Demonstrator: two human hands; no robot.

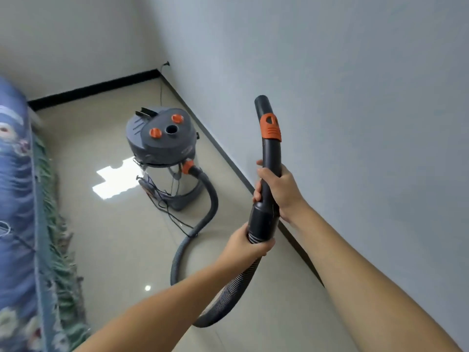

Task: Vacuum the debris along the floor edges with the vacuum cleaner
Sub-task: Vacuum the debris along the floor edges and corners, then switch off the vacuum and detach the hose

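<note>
Gripping black wand handle (270, 158) with right hand (279, 189), left hand (247, 243) clamped round ribbed hose (200, 240) at cuff; open end raised, vacuum cleaner (165, 148) standing near wall skirting (228, 161).

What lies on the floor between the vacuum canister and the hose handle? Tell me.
In the head view, the grey ribbed hose and thin black cord cross bare tile between canister and handle.

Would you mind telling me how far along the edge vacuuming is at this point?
Done: the hose is plugged into the canister vacuum, whose cord runs to the wall. In hand: the left hand grips the hose cuff and the right hand grips the handle tube, open end raised. Left: no floor nozzle is fitted, and the baseboard run still awaits vacuuming.
</note>
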